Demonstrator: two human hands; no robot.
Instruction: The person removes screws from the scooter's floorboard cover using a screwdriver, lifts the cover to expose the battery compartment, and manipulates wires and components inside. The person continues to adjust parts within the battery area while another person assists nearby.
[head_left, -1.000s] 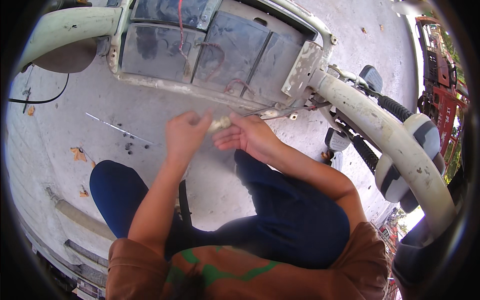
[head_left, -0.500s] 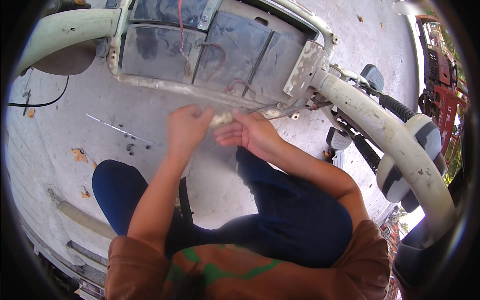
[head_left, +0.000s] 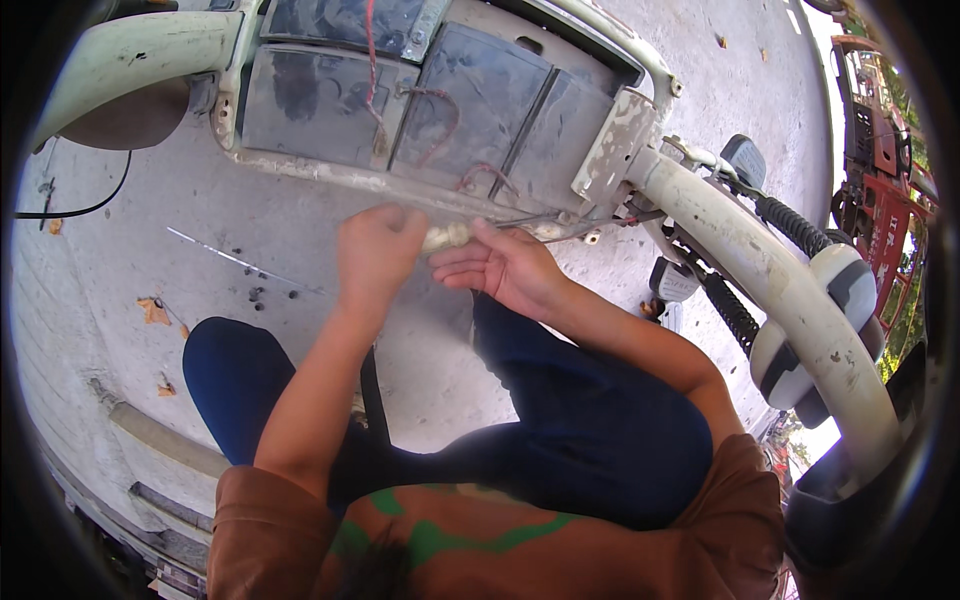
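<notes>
My left hand (head_left: 378, 250) is closed, its thumb and fingers pinched on the left end of a short, ribbed, cream-coloured piece (head_left: 446, 237). I cannot make out exactly what that piece is. My right hand (head_left: 515, 270) grips its other end between thumb and fingers, with the lower fingers loosely curled. Dark wires (head_left: 580, 226) run from near my right hand to the joint of the pale vehicle frame (head_left: 330, 178). Just beyond my hands, several grey battery blocks (head_left: 318, 110) lie inside the frame.
Thick pale tubes (head_left: 790, 270) and black coil springs (head_left: 793, 220) stand at the right. A thin white strip (head_left: 225, 252), small dark bits (head_left: 257, 298) and dry leaves (head_left: 153, 309) lie on the concrete floor. A red wire (head_left: 371, 70) hangs over the batteries.
The view has shifted slightly. Both hands keep their hold on the cream piece, with hardly any movement between them.
</notes>
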